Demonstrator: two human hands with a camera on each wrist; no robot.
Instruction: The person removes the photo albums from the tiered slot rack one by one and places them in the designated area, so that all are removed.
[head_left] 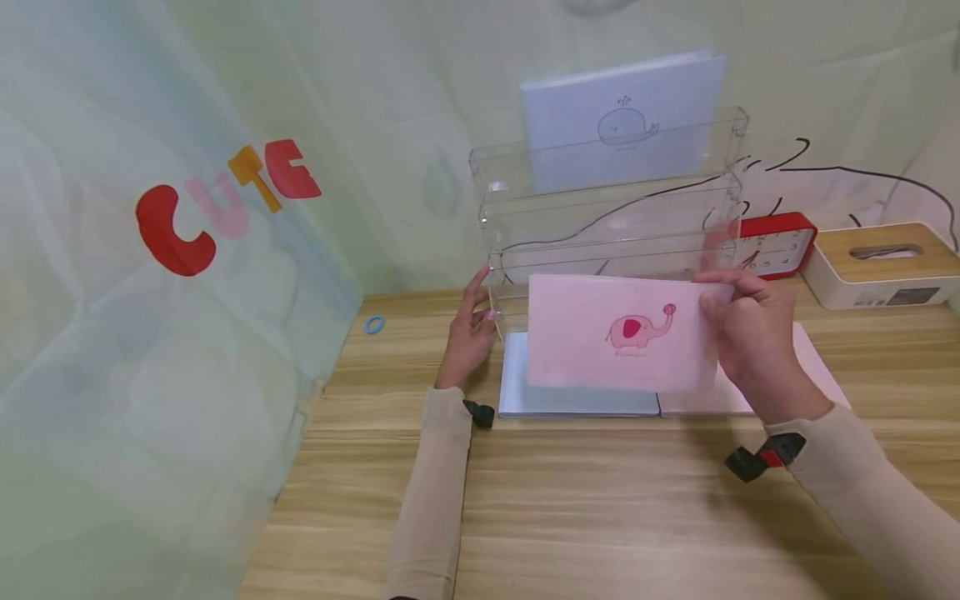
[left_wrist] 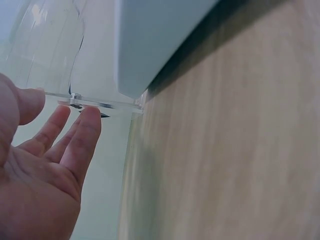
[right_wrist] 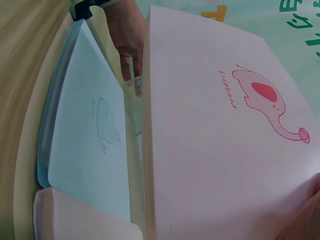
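Observation:
My right hand (head_left: 757,342) pinches a pink notebook (head_left: 577,333) by its right edge. The notebook's cover has an elephant drawing and stands tilted toward me, in front of the lower tiers of a clear acrylic rack (head_left: 600,187). At the rack's left side my left hand (head_left: 468,342) touches the side panel with its fingertips, fingers fairly straight. A light-blue notebook (head_left: 622,125) with a whale drawing leans upright in the top tier. On the table before the rack lie another light-blue notebook (right_wrist: 85,125), also with a drawing, and a pink notebook (head_left: 817,358), partly hidden.
Right of the rack stand a red clock (head_left: 783,246) and a white tissue box (head_left: 877,271) with a wooden lid. A small blue ring (head_left: 374,324) lies on the wooden table (head_left: 585,508) at left. Pale curtains with coloured letters hang behind and at left.

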